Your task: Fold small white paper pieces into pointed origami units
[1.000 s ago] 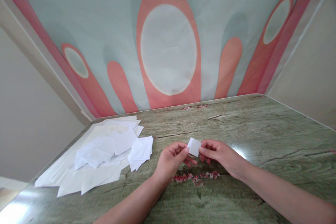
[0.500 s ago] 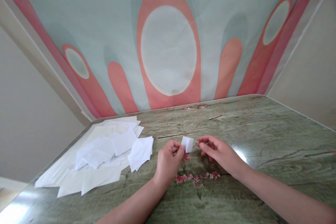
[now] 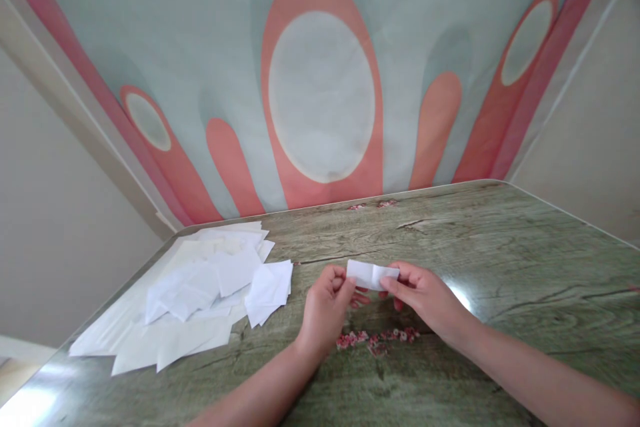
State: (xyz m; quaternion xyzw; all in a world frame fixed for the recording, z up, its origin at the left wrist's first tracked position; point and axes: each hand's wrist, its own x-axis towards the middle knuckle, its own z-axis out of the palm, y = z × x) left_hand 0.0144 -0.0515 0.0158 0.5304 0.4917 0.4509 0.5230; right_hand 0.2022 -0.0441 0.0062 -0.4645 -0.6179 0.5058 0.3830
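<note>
A small folded white paper (image 3: 369, 273) is stretched out between my two hands above the table, with a crease across its middle. My left hand (image 3: 330, 303) pinches its left end between thumb and fingers. At the opposite end, my right hand (image 3: 417, 290) grips it with the thumb in front and fingers behind. Left of my hands lies a small stack of white paper pieces (image 3: 270, 290), slightly fanned. Beyond that, a spread pile of larger white sheets (image 3: 135, 340) has several smaller pieces (image 3: 185, 290) on top.
The wood-grain table (image 3: 500, 240) has printed pink flowers (image 3: 377, 339) near my hands. Its far edge meets a wall covering (image 3: 323, 93) with coral and white oval shapes. Plain walls stand at left and right.
My right hand has come in from the right and taken hold of the paper's right end. The folded paper has opened out into a longer strip. My left hand keeps its pinch.
</note>
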